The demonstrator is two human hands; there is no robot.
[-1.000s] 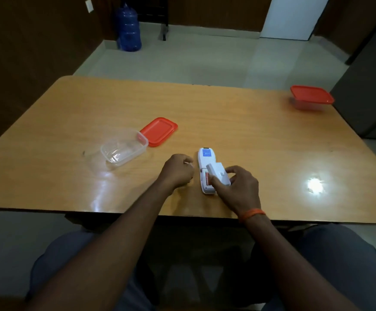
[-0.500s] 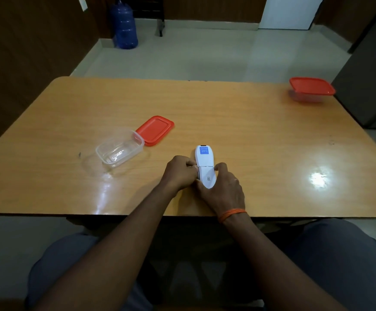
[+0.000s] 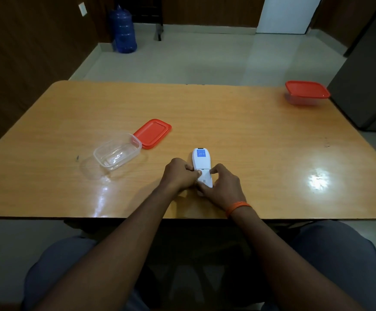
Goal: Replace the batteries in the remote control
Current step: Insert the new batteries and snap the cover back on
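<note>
Wooden tabletop [image 3: 249, 131], left to right: clear tub [image 3: 117, 153] with a red lid [image 3: 152, 133] just beside it, then the left hand [image 3: 179, 175] curled against the remote control [image 3: 201, 163], which lies back-up mid-frame between both hands. Right hand [image 3: 224, 185] grips its near end. Lidded tub [image 3: 307, 93] sits upper right.

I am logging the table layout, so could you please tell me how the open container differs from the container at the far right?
The open container is lidless, a loose red lid lying beside it; the far container carries a fitted red lid. The open container sits left of the remote control, the far container by the table's right edge. Both are clear rectangular tubs.
</note>
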